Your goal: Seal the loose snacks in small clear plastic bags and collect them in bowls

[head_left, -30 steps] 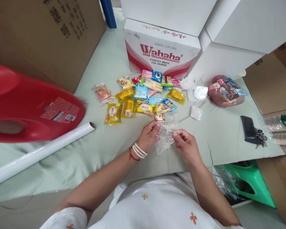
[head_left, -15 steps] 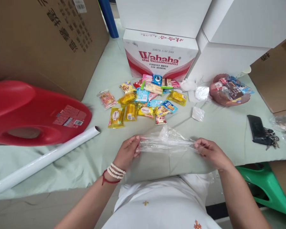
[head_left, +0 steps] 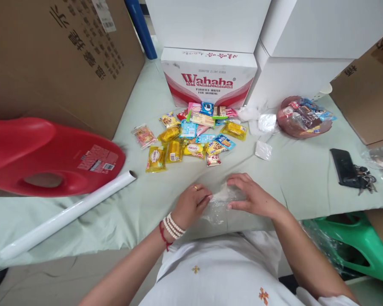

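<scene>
A clear plastic bag [head_left: 217,209] lies crumpled between my hands, close to the table's front edge. My left hand [head_left: 191,206], with beaded bracelets at the wrist, pinches the bag's left side. On the other side, my right hand [head_left: 250,196] has its thumb and fingers spread around the bag. Beyond them lies a loose pile of wrapped snacks: yellow-wrapped cakes [head_left: 155,159], a blue biscuit packet [head_left: 224,142], a pink-and-clear packet [head_left: 144,136] and several more. Folded white plastic squares [head_left: 263,150] rest to the right of the pile.
A pink bowl [head_left: 282,121] holds more snacks at the right. Near it lie a black phone [head_left: 342,167] and keys [head_left: 366,180]. Left are a red jug [head_left: 70,161], a white roll [head_left: 70,216] and a cardboard box [head_left: 83,85]. A Wahaba-style water carton [head_left: 209,78] stands behind.
My hands have come closer together, and the bag that was stretched between them is now bunched up. The right hand's fingers have opened from a pinch.
</scene>
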Available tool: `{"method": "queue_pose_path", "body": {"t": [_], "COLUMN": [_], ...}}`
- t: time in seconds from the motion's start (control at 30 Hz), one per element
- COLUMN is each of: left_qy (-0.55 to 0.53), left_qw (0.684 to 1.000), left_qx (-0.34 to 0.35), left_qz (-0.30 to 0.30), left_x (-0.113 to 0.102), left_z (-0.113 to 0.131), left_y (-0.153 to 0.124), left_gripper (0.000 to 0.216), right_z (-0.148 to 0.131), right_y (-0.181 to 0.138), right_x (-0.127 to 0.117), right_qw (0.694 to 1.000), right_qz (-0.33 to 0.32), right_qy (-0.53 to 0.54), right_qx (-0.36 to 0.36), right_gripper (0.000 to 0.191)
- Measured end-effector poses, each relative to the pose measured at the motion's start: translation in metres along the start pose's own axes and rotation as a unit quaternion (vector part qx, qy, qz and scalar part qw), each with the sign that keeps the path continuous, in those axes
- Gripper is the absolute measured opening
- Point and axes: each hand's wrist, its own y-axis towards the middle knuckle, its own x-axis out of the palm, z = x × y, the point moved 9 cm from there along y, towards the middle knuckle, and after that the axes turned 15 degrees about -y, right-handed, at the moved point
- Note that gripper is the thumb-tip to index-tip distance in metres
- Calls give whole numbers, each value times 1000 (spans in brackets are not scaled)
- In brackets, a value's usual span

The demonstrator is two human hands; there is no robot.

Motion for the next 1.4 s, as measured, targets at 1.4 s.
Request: {"method": "queue_pose_path", "body": {"t": [1.4], "left_qy": [252], "left_qw": [962], "left_qx": [55], "left_qz": [-88], "left_x": [2], "left_z": [-38], "left_y": [-23], "left_gripper": [95], "right_z": [80], "right_y": [153], "right_x": [-52], "right_qw": [937], "right_qz": [-13], "right_qy": [-318], "right_qx": [144], "right_gripper": [50]}}
